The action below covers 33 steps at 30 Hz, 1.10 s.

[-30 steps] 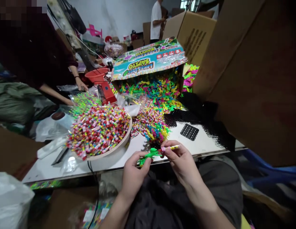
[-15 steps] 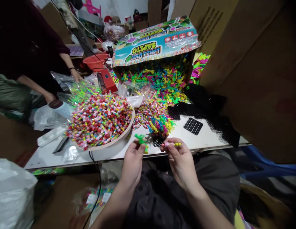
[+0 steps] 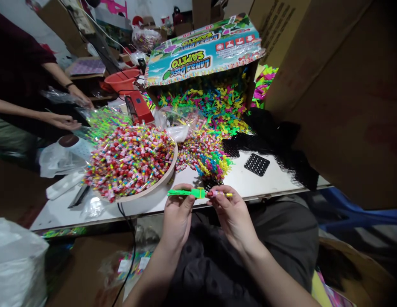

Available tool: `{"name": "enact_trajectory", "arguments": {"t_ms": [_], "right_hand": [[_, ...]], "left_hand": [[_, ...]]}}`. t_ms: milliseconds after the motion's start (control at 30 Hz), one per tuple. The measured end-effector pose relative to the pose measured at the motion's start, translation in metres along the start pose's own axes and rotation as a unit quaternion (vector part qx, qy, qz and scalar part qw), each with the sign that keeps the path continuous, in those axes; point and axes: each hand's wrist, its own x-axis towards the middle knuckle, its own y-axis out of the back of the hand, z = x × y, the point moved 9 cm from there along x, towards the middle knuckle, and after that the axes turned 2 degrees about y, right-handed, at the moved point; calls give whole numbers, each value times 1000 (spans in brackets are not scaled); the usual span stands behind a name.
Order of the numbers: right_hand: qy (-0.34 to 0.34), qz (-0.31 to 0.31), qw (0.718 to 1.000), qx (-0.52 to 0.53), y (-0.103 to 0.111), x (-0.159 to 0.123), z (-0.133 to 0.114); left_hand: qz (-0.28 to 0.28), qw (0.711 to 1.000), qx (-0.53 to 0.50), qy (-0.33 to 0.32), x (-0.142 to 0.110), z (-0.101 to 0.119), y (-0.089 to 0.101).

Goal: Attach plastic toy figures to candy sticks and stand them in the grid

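Observation:
My left hand [image 3: 178,213] grips a green plastic toy piece [image 3: 185,193], held level just above the table's near edge. My right hand [image 3: 232,212] pinches a small pink-and-yellow wrapped candy stick [image 3: 221,194] whose end meets the right end of the green piece. Both hands hover over my lap in front of the white table [image 3: 275,187]. Just beyond them lies a small heap of bright plastic toy pieces [image 3: 214,164] and loose candy sticks.
A round tray [image 3: 168,175] piled with wrapped candies sits left of my hands. An open printed box [image 3: 201,59] spills neon toy pieces behind. Black mesh squares [image 3: 256,164] lie to the right, below a big cardboard box [image 3: 339,85]. Another person's hands [image 3: 62,121] work at far left.
The green piece has turned from upright to level in my left hand, and the candy stick in my right hand has moved left to meet its end. The other person's hands shifted.

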Motion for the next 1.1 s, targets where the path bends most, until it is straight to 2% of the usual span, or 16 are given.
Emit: {"name": "enact_trajectory", "arguments": {"t_ms": [167,367,567,733,1100], "right_hand": [[1,4,1000,7,1,-1,-2],[26,0,999,-31,3,-4,-7],[92,11,991,-97,6,-10,-14],[116,38,985,-122,10,-14,-14],[106,68,976,-176,18,-12,-9]], "left_hand": [[5,999,43,-29,-2,4,0],[11,992,101,-70,-6,11,3],[13,995,93,-39,-6,5,5],[6,995,97,-23,-5,0,5],[-18,991,130,-6,1,-12,9]]}}
